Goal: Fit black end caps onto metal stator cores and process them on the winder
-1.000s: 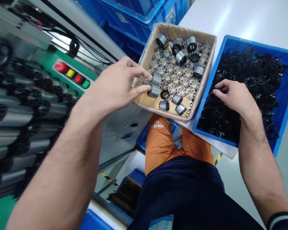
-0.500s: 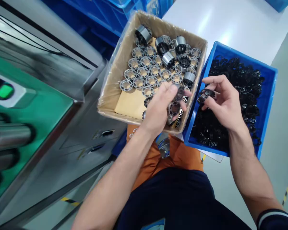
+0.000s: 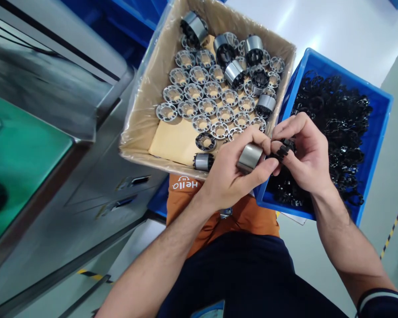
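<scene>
Left hand (image 3: pixel 230 176) grips a metal cylinder (image 3: pixel 250 157) between thumb and fingers, holding it just over the near right corner of the cardboard box (image 3: pixel 142 119). Right hand (image 3: pixel 307 152) pinches a black plastic ring (image 3: pixel 283 148) in its fingertips, touching the cylinder's open end, just right of the box and above the blue bin (image 3: pixel 381 128) of loose black rings. Inside the box, slotted metal cores stand in rows on end; a few finished cylinders lie on their sides at the far edge, and one (image 3: pixel 202 161) lies at the near edge. Judged from the pose, the ring is being seated on the cylinder. Good practice: keep the cylinder steady, bring the ring square to the end face, align any tabs with slots, then press evenly.
</scene>
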Demonstrator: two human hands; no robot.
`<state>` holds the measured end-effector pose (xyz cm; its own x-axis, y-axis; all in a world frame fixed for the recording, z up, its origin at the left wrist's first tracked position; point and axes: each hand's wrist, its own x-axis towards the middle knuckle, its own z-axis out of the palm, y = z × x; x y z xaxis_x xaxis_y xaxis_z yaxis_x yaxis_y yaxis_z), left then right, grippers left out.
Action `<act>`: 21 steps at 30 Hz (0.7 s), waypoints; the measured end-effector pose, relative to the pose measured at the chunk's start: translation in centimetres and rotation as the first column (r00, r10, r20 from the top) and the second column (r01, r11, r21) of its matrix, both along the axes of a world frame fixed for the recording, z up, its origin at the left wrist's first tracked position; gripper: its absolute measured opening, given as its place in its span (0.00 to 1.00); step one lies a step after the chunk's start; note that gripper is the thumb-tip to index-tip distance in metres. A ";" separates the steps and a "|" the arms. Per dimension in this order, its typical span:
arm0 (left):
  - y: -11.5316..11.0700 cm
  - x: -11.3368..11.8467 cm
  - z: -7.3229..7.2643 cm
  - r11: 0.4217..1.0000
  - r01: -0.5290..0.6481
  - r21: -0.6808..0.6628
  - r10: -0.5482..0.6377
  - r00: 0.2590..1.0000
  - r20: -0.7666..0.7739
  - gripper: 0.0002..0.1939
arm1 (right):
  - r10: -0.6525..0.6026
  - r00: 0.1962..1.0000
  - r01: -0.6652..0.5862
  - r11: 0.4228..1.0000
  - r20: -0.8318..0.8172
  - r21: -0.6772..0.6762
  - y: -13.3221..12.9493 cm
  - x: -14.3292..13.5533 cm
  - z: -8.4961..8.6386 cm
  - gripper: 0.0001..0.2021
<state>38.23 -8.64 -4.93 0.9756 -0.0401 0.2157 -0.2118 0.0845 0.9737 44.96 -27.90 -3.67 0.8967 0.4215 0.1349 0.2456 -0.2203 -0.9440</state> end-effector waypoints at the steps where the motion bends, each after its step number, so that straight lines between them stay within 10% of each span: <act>1: -0.1 -0.1 0.0 1.000 -0.020 0.010 0.020 1.000 0.009 0.21 | 0.007 1.000 -0.007 1.000 -0.011 0.014 0.0 -0.1 0.0 0.26; 21: -0.3 0.0 -0.2 0.984 -0.172 0.042 0.169 0.983 0.072 0.19 | -0.049 0.998 0.051 0.996 -0.026 0.074 0.3 -0.6 0.8 0.24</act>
